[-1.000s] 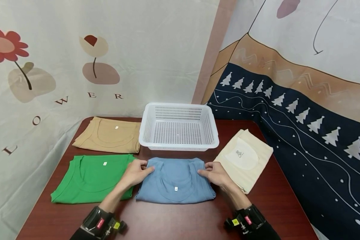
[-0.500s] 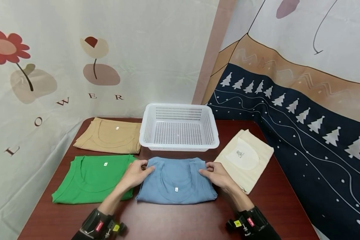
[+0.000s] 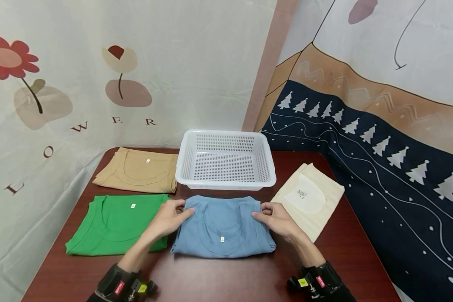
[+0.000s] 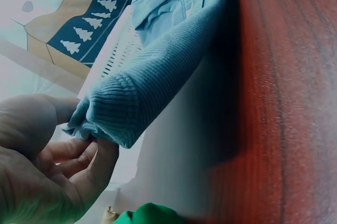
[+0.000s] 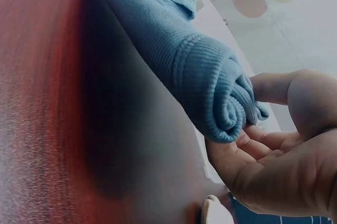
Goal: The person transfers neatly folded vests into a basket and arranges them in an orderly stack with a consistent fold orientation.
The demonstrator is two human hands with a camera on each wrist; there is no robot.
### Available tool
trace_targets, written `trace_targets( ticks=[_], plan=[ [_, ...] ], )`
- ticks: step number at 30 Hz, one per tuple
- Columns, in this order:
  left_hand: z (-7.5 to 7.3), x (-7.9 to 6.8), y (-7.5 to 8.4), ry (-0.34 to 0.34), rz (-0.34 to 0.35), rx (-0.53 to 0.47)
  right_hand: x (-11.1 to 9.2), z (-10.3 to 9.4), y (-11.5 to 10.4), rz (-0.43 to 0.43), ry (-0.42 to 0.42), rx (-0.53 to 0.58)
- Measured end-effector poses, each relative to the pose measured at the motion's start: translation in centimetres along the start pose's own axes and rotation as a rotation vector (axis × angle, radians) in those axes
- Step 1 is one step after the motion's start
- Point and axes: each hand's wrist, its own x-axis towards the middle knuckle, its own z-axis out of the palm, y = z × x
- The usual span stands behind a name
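A folded blue shirt [image 3: 222,224] with a small white label at its neckline lies in the middle, in front of the white basket. My left hand [image 3: 170,218] pinches its far left corner, thumb on top and fingers beneath. At the far right corner my right hand [image 3: 278,218] grips it the same way. In the left wrist view the thumb and fingers [image 4: 97,166] close on the bunched end of the blue cloth. The right wrist view shows the shirt's side rolled in layers [image 5: 226,108], with a dark shadow between it and the tabletop.
A white perforated basket [image 3: 226,184] stands behind the blue shirt with nothing in it. Folded green [image 3: 117,226] and tan [image 3: 147,170] shirts lie to the left, a cream folded cloth [image 3: 305,197] to the right. The brown table [image 3: 226,281] meets printed curtains [image 3: 196,63] behind.
My right hand has shifted slightly right, and the blue shirt's right side with it. The shirt's far edge sits a little higher in view. My left hand keeps its hold.
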Motion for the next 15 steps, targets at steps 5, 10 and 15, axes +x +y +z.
trace_targets(
  ticks=[5, 10, 15],
  plan=[
    [-0.7, -0.3, 0.6, -0.007, 0.026, -0.012, -0.2, -0.4, -0.6, -0.010, 0.003, -0.022],
    [-1.5, -0.6, 1.1, -0.016, 0.052, -0.023, -0.4, -0.8, -1.2, -0.018, 0.005, -0.031],
    [-2.2, -0.6, 1.4, -0.024, 0.060, -0.055, -0.8, -1.3, -1.8, -0.037, -0.001, -0.033]
  ],
)
